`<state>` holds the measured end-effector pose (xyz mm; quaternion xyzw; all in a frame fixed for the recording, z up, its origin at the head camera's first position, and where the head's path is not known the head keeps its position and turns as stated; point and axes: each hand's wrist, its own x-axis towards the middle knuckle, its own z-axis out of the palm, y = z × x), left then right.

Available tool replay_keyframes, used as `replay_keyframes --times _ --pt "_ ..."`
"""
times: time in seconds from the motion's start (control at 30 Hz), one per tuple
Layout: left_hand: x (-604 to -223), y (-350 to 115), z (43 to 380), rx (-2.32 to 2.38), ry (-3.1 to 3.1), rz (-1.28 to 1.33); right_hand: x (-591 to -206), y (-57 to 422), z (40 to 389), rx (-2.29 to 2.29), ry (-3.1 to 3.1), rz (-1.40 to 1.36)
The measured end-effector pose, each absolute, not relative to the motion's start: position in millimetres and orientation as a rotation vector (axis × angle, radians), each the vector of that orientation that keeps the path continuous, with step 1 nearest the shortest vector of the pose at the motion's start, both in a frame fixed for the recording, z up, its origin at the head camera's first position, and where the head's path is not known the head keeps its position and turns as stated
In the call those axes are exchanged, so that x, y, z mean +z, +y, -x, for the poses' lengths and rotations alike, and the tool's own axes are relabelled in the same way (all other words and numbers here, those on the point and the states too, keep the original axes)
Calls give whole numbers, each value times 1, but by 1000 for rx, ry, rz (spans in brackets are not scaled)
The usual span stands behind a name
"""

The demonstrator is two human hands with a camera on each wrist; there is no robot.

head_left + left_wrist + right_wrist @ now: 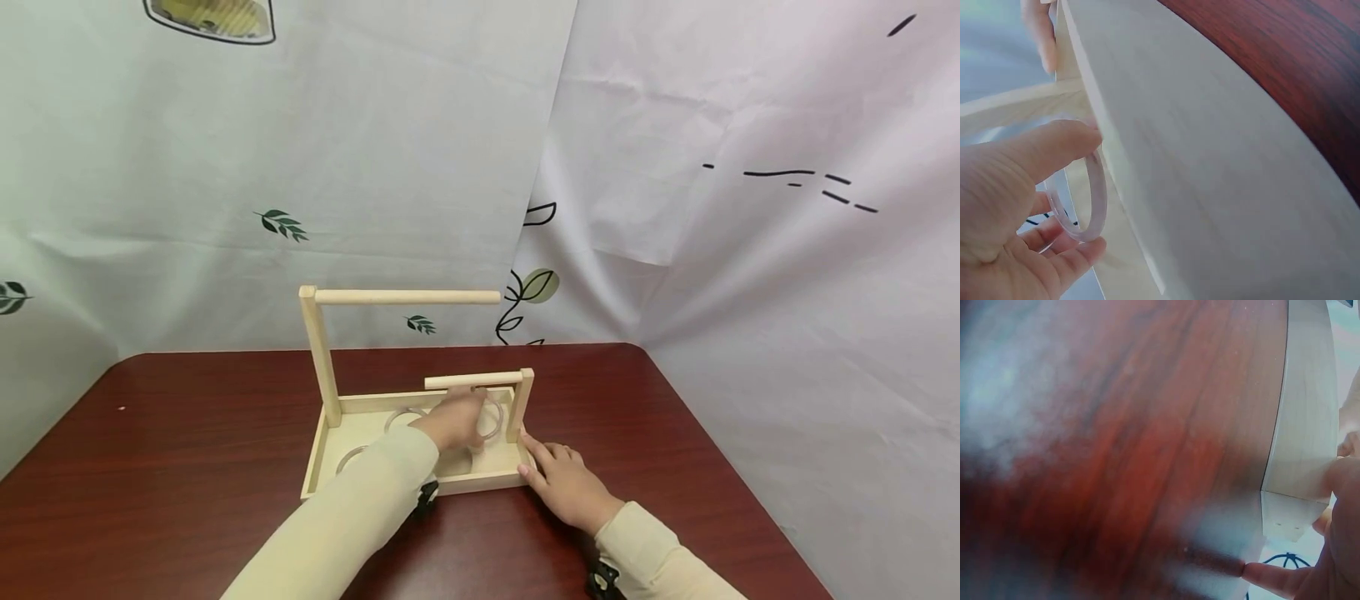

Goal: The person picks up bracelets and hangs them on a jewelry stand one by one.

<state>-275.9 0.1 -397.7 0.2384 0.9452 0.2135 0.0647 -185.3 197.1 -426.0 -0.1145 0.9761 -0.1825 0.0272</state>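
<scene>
My left hand (456,419) reaches into a pale wooden tray stand (480,482), below its shorter bar (472,380). In the left wrist view, its thumb and fingers pinch a translucent, pinkish bangle (1099,194) beside the tray's wall. Two more bangles lie on the tray floor, one ring (406,410) toward the back and another ring (349,456) partly covered by the left sleeve. My right hand (572,487) rests against the tray's right end with fingers extended. Its thumb touches the front corner, and one fingertip meets the table in the right wrist view.
A taller post (321,358) at the tray's left end carries a long horizontal bar (408,297). The shorter bar's post (521,404) rises at the right end. Everything stands on a dark red wooden table (187,433), with a white printed cloth (412,167) hanging behind.
</scene>
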Motion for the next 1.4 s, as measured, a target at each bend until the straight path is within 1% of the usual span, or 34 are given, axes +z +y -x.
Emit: replay_keyframes --times 0.57,1.03,1.4 --pt "-396 -34 268 888 2917 -675 -425 199 188 -580 2998 351" --pt "-389 -61 265 1069 2959 -474 -425 198 189 -609 2987 336" --pt "-387 -78 267 1181 2971 -435 -429 199 188 -615 2999 337"
